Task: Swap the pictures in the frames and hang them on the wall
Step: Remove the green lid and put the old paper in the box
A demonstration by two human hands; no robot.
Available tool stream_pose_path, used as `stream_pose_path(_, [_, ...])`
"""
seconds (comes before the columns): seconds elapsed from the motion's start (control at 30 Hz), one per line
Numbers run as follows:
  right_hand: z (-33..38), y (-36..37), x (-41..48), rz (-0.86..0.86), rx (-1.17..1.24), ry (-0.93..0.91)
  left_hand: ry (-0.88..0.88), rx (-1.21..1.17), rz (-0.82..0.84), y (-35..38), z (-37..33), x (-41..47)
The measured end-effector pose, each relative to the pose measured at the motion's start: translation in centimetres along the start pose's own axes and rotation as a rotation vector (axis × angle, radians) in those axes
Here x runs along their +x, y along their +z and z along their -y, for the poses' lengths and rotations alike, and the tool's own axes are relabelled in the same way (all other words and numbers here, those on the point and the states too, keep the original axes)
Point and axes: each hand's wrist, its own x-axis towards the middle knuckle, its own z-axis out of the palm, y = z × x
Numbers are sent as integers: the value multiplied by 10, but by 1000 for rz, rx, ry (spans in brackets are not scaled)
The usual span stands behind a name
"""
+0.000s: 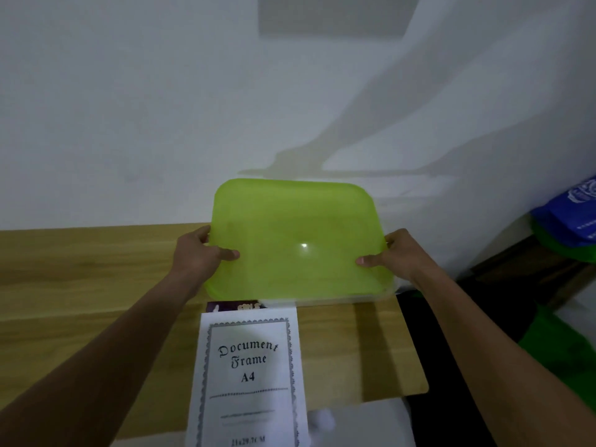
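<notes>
A translucent green plastic lid (298,240) hides all but a thin strip of a dark purple printed picture (237,306), and the white "Document Frame A4" sheet (248,375) runs off the bottom edge, its lowest small print blurred.

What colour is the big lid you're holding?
Bright lime green, a bit see-through. The lid shows best in the head view.

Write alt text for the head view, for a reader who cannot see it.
The left hand and right hand grip a translucent green plastic lid by its side edges over a wooden table against a white wall. Nearer the camera, a white sheet printed "Document Frame A4" lies on the table, a dark purple item showing at its far edge.
</notes>
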Motion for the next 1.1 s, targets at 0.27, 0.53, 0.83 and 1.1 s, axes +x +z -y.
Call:
stream_pose_path(0.27, [78,112,-60,116,79,-125,34,88,-17,-157,48,4])
stream_pose_path(0.53, [138,275,-84,233,58,-46,-37,198,-27,-309,117,33])
stream_pose_path(0.83, [142,396,-53,213,24,-47,-31,426,-32,-365,187,87])
stream_pose_path(1.1, [127,430,-28,157,-143,-151,-44,619,-24,-362,226,129])
